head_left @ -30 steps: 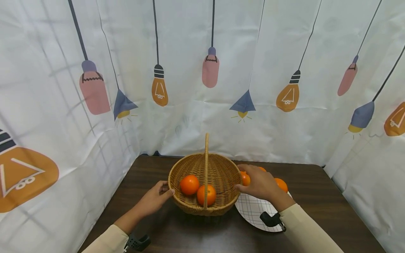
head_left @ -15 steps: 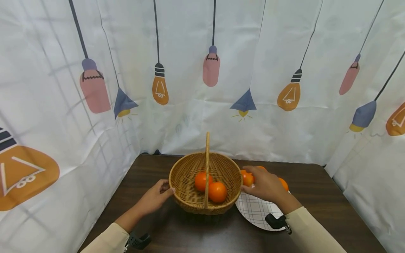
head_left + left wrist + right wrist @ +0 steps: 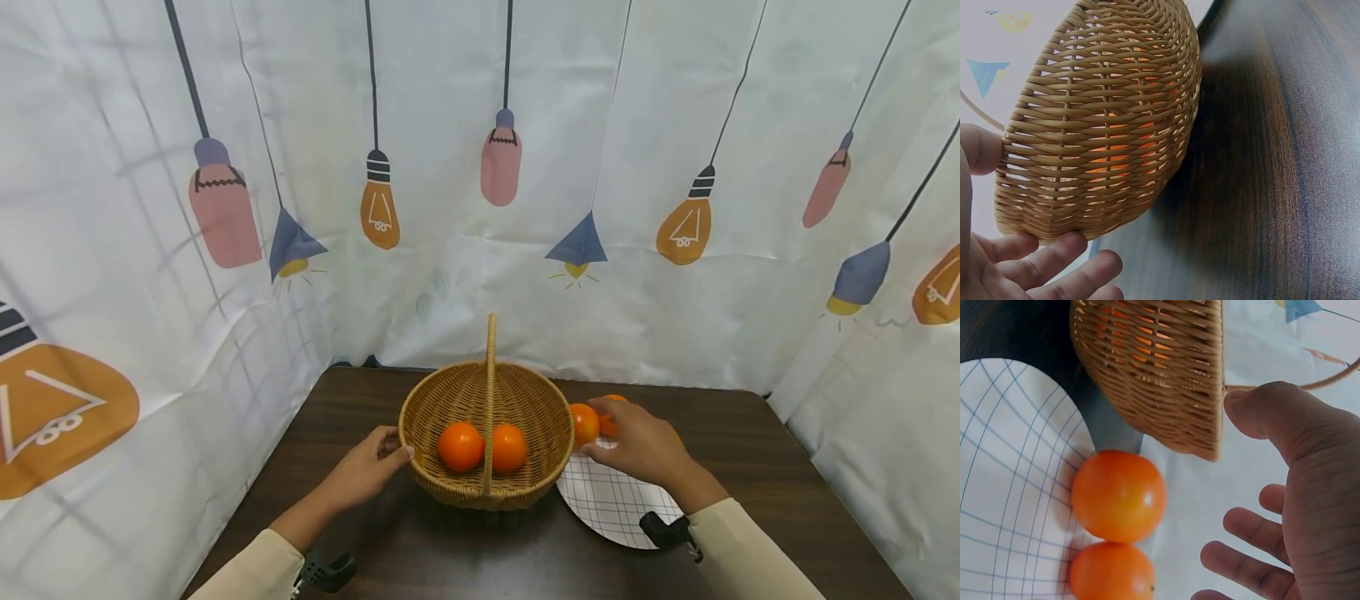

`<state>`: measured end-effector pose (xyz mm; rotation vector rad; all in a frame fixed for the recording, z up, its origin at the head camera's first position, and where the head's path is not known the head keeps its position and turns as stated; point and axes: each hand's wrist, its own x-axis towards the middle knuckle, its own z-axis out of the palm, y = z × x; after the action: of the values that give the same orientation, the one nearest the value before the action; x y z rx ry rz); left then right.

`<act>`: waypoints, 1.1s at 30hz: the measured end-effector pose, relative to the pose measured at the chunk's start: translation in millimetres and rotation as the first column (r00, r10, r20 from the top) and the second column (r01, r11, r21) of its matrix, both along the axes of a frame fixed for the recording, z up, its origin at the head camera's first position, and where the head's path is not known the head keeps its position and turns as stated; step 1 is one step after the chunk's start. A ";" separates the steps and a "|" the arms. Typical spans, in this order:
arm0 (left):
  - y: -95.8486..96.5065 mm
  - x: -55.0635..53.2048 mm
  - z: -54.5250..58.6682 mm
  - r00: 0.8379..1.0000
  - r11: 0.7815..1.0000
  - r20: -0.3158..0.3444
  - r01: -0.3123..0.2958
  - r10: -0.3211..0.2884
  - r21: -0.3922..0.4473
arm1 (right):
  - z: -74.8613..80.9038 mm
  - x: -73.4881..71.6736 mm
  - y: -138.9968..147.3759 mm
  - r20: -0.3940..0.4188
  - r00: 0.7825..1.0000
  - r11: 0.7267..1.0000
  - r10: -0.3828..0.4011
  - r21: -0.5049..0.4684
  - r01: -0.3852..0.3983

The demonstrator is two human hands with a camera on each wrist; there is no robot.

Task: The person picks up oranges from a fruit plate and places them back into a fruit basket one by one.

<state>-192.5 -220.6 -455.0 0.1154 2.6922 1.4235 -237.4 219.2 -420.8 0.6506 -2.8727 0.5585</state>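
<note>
A woven wicker basket (image 3: 442, 392) with a tall arched handle (image 3: 491, 367) stands mid-table. Inside it lie two smooth, round orange fruits, one fruit (image 3: 461, 447) left of the handle and another fruit (image 3: 509, 448) to its right. My left hand (image 3: 367, 471) holds the basket's left rim, thumb at the edge and fingers against the outer weave. My right hand (image 3: 645, 446) is off the basket's right side, over the plate, fingers spread and holding nothing. Beneath it, two similar fruits sit at the plate's far edge, a nearer fruit (image 3: 1119, 495) and a second fruit (image 3: 1112, 572).
The white plate (image 3: 607, 508) with a thin grid pattern lies right of the basket, partly hidden by the right hand. All stands on a dark wooden table (image 3: 750, 467). A white curtain (image 3: 435, 292) printed with hanging lamps encloses the back and sides.
My right hand has drawn away from the basket's rim to the right. Both fruits in the basket rolled right, then back left, and now lie side by side. The left hand stays at the rim.
</note>
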 end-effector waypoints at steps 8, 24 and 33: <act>-0.8 -0.2 -0.3 1.000 1.000 0.001 -0.002 0.002 -0.006 | -3.2 0.2 16.3 0.010 0.999 0.999 -0.045 0.024 0.045; -1.4 0.0 -0.5 1.000 1.000 0.009 0.002 -0.002 -0.007 | -11.2 5.5 46.0 0.042 0.991 0.992 -0.126 0.033 0.124; -1.0 -0.4 -0.3 1.000 1.000 0.013 -0.002 0.002 -0.014 | -15.4 6.6 62.8 0.073 0.983 0.985 -0.168 0.044 0.165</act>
<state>-192.9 -221.7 -455.3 0.1022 2.6920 1.4007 -230.8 282.0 -436.2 0.3959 -2.9784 0.5170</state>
